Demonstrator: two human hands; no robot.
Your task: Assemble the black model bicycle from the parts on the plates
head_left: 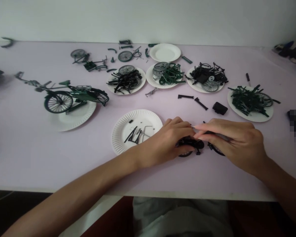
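A black model bicycle lies on the table in front of me, partly covered by my hands. My left hand is closed around its left part, thumb below and fingers above. From the right, my right hand reaches over the frame, thumb and forefinger pinched together beside the left fingertips. Whatever is in that pinch is too small and hidden to name. One wheel shows beneath the right hand. Left of my hands, a paper plate carries black struts, a hex key and tiny bits.
A green model bicycle rests on a plate at left. Farther back, plates of black and green parts stand in a row, near a bare plate. Black strips, a black box-shaped piece and a screwdriver lie at right.
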